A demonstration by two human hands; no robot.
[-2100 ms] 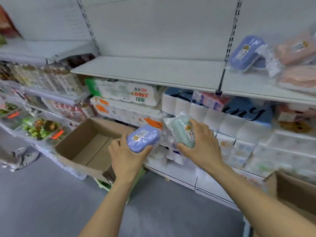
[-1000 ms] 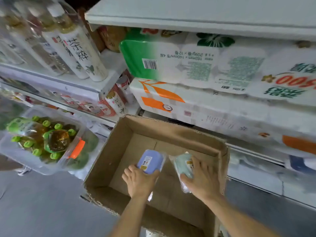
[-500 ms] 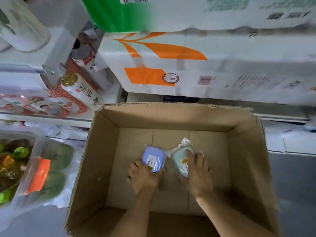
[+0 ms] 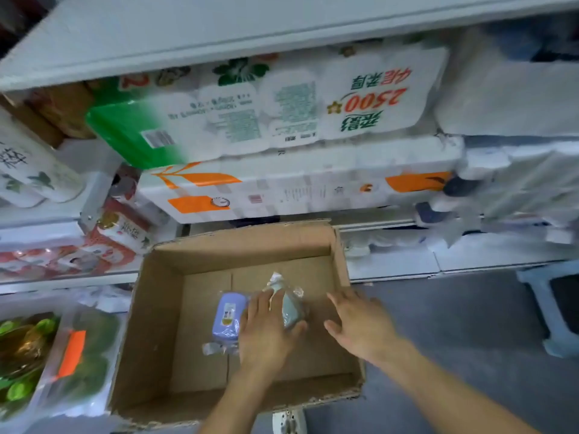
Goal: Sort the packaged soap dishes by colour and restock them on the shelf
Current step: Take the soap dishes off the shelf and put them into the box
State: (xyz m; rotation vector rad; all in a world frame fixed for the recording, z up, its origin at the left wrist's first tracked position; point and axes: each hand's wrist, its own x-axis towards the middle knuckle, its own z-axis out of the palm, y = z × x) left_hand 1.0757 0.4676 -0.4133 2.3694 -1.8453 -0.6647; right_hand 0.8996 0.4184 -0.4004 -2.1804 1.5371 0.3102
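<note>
A blue packaged soap dish (image 4: 226, 317) and a green packaged soap dish (image 4: 290, 308) lie side by side on the bottom of an open cardboard box (image 4: 156, 308). My left hand (image 4: 266, 330) is inside the box between them. Its fingers are straight and overlap the blue dish's right edge, and its thumb touches the near end of the green dish. My right hand (image 4: 360, 324) hovers over the box's right wall with fingers spread and nothing in it.
Above the box, white shelves (image 4: 219, 29) hold large toilet-paper packs (image 4: 282, 104). Bottles (image 4: 28, 170) and bagged green-capped items (image 4: 37, 355) are at the left. A light blue stool (image 4: 545, 308) stands on the grey floor at the right.
Both dishes went from my hands at shelf height down into the box. My right hand has let go of the green dish and pulled right; my left has released the blue one and shifted right.
</note>
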